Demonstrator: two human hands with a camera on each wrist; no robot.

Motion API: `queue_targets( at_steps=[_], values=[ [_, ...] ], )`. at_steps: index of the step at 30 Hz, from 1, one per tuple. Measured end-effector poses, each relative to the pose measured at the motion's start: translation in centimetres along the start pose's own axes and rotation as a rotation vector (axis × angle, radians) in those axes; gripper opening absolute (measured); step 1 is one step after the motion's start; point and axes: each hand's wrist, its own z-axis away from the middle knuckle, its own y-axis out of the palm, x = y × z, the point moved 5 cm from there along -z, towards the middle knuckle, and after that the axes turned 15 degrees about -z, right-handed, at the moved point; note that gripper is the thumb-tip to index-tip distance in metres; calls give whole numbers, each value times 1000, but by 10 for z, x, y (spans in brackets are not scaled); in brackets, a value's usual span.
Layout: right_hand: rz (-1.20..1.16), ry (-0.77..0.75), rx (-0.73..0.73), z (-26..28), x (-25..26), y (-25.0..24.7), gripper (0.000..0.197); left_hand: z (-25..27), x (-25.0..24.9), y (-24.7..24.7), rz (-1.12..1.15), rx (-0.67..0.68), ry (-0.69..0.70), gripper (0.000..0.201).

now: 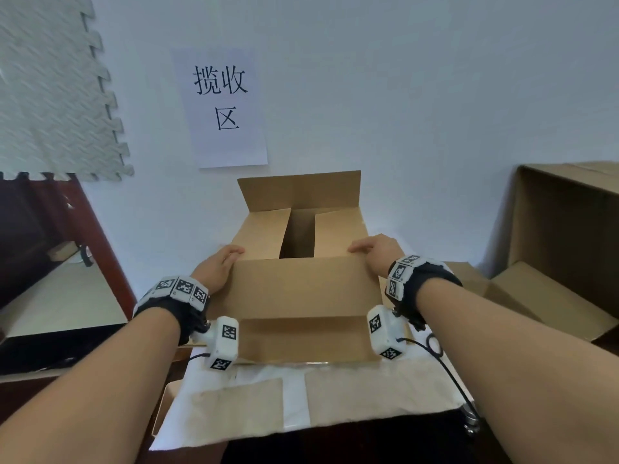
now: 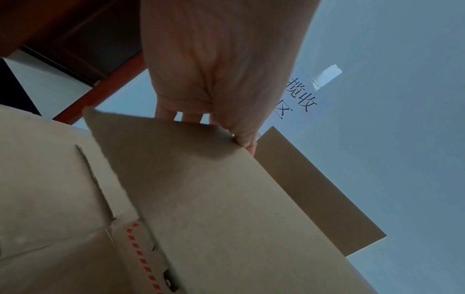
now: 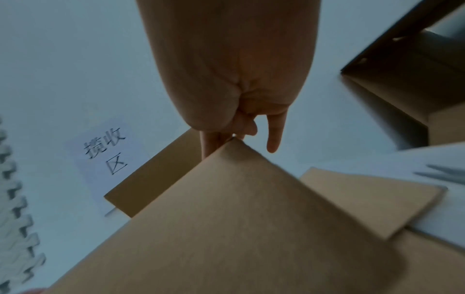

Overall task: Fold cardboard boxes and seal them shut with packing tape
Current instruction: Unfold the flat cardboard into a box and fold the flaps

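Note:
A brown cardboard box (image 1: 303, 339) stands open on the table in front of me. Its two side flaps (image 1: 264, 232) are folded inward with a dark gap between them, and the far flap (image 1: 301, 190) stands upright against the wall. The near flap (image 1: 298, 286) is raised and tilted over the opening. My left hand (image 1: 222, 262) pinches its left corner, thumb on the near face (image 2: 241, 137). My right hand (image 1: 373, 251) pinches the right corner (image 3: 232, 139), with one finger (image 3: 274, 139) sticking out straight.
A white cloth (image 1: 294, 396) covers the table. Large cardboard boxes (image 1: 566, 222) stand at the right, with flat cardboard (image 1: 549, 296) below them. A dark wooden cabinet (image 1: 43, 222) is at the left. A paper sign (image 1: 222, 105) and foam mat (image 1: 50, 88) hang on the wall.

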Motion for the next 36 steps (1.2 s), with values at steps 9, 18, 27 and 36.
queue_targets(
  at_steps=[9, 18, 27, 36],
  values=[
    [-102, -9, 125, 12, -5, 4, 49, 16, 30, 1, 62, 180, -110, 46],
    [-253, -139, -41, 10, -30, 4, 64, 21, 42, 7, 153, 344, -71, 88],
    [-377, -155, -53, 8, -39, 4, 51, 38, 32, 4, 455, 263, -201, 83],
    [-567, -92, -115, 12, -40, 9, 59, 55, 52, 22, 1250, -76, -511, 41]
  ],
)
